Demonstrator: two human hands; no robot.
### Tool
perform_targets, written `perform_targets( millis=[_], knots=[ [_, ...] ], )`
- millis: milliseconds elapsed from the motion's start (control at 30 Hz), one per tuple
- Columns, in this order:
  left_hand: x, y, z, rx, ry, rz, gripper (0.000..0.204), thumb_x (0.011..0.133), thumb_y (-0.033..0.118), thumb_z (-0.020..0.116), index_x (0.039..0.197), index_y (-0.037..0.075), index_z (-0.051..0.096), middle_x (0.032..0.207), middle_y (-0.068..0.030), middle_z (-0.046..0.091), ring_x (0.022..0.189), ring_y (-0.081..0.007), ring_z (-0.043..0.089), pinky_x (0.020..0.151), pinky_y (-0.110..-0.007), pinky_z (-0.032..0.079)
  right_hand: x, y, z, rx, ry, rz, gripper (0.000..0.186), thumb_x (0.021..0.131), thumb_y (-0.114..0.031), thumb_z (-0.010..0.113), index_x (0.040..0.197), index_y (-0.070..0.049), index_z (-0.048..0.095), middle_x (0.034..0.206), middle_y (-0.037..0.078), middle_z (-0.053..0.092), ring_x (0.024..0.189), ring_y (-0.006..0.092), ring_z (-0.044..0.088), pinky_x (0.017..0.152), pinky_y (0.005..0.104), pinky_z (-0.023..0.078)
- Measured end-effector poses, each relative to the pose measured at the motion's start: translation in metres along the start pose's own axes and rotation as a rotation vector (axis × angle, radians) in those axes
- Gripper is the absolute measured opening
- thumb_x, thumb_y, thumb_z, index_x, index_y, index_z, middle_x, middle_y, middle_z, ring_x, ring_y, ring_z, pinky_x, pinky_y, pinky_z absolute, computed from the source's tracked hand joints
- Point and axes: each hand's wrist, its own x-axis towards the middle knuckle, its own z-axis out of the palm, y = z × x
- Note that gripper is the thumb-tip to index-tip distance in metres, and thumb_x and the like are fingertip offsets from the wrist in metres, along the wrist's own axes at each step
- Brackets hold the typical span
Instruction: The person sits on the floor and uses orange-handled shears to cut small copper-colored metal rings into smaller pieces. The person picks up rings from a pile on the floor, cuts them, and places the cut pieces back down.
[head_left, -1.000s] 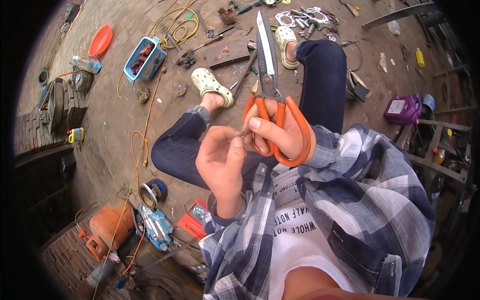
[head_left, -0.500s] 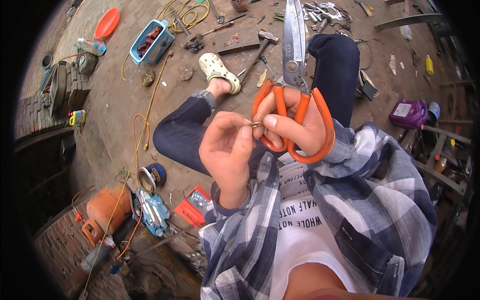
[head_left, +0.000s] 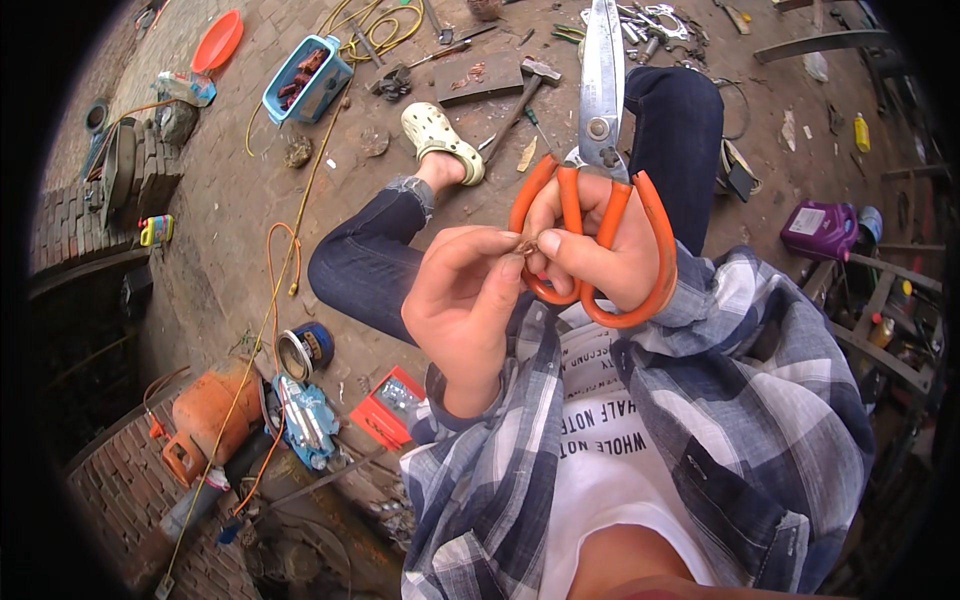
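Observation:
My left hand [head_left: 465,310] is closed, its thumb and fingertips pinching a small brownish piece [head_left: 527,247] that looks like a bit of thin metal or wire. My right hand [head_left: 605,250] meets it there, thumb and finger pressed on the same piece. The orange-handled metal shears [head_left: 601,90] hang on my right hand, with its fingers through the handle loops [head_left: 655,260]. Their grey blades point away from me and look closed. Too little of the small piece shows between the fingertips to tell its exact kind.
Beyond my left foot lie a hammer [head_left: 530,95], a dark flat block [head_left: 480,78] and a blue basket [head_left: 325,92] holding reddish-brown pieces. To the left are an orange tank [head_left: 215,415], a red box [head_left: 385,410] and cords; a purple jug [head_left: 818,228] stands at right.
The shears and both hands have shifted slightly right in the picture. My fingertips have moved a little around the small piece, which now looks less like a flat bar. Both hands stay together.

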Motion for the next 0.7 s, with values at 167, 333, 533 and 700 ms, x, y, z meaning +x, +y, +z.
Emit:
perform_targets(
  millis=[167,333,533,700],
  knots=[
    [0.0001,0.0023,0.0013,-0.018,-0.044,-0.027,0.015,0.079,-0.007,0.059,0.094,-0.008,0.057,0.094,-0.0121,0.056,0.075,-0.0137,0.058,0.067,-0.024,0.049,-0.0023,-0.0001,0.0011,-0.045,0.057,0.003,0.011,0.079,-0.007,0.048,0.087,0.0,0.052,0.073,0.007,0.055,0.059,0.0097,0.052,0.056,0.0242,0.043],
    [0.0024,0.0062,-0.0017,-0.187,-0.007,-0.171,0.013,0.081,-0.005,0.059,0.093,-0.006,0.058,0.089,-0.0088,0.058,0.072,-0.0112,0.057,0.06,-0.021,0.046,-0.0036,0.001,0.0024,0.065,0.054,0.017,0.011,0.079,-0.003,0.049,0.089,0.001,0.053,0.074,0.008,0.058,0.057,0.0085,0.052,0.055,0.0228,0.044],
    [0.0004,0.0048,-0.0005,-0.19,0.028,-0.163,0.011,0.08,-0.005,0.059,0.091,-0.005,0.059,0.088,-0.0078,0.057,0.07,-0.0094,0.055,0.058,-0.019,0.044,-0.0022,-0.0072,0.0049,-0.02,0.015,0.042,0.011,0.078,-0.007,0.053,0.084,0.002,0.055,0.074,0.008,0.057,0.064,0.0117,0.055,0.059,0.025,0.045],
    [0.0009,-0.0009,-0.0035,-0.11,-0.007,-0.115,0.012,0.08,0.0,0.061,0.092,-0.003,0.058,0.089,-0.0095,0.058,0.066,-0.0104,0.055,0.052,-0.021,0.043,-0.0006,-0.0048,0.0019,-0.07,0.009,0.05,0.01,0.078,-0.007,0.053,0.084,0.001,0.054,0.072,0.008,0.057,0.062,0.0107,0.054,0.058,0.0239,0.045]
  ],
)
